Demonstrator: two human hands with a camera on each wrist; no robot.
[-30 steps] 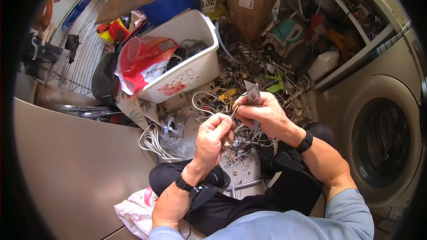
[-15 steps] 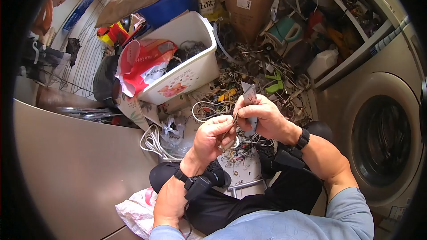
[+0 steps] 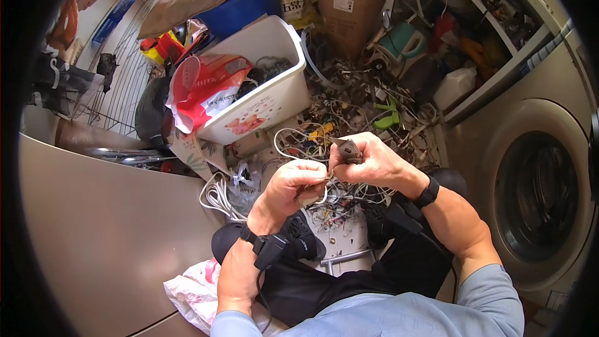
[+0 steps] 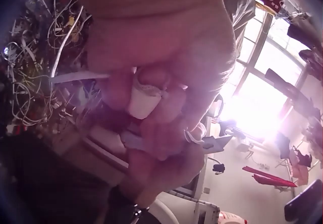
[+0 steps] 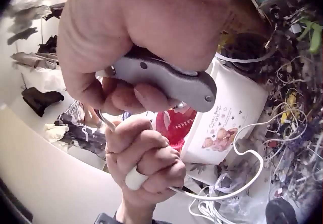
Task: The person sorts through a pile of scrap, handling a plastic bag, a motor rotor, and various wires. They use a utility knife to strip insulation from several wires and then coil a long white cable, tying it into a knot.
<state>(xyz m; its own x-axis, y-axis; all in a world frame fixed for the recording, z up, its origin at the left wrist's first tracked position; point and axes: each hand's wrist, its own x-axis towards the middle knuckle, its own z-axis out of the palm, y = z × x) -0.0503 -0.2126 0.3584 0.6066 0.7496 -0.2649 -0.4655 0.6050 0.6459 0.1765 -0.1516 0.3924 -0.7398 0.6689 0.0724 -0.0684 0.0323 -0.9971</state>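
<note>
My right hand (image 3: 373, 161) grips a folding utility knife with a grey metal handle (image 5: 166, 80); in the head view its broad end (image 3: 349, 151) sticks out above the fist. My left hand (image 3: 287, 186) pinches a white cable (image 5: 222, 198), whose end reaches up to the right fingers. The fingertips of both hands nearly meet. A small white piece (image 4: 144, 102) shows among the left fingers, with the cable running out beside it. The right fingers hide the spot where knife and cable end come together.
Tangled wires and scrap (image 3: 405, 143) cover the floor ahead. A white bin (image 3: 274, 103) with a red bag (image 3: 209, 81) stands left of them. Coiled white cable (image 3: 218, 198) lies by the left knee. A washing machine (image 3: 477, 168) is on the right, with a cardboard box (image 3: 346, 19) behind.
The right hand has turned, tipping the knife from nearly upright to lying across the fist. My left hand has shifted slightly left, still pinching the cable.
</note>
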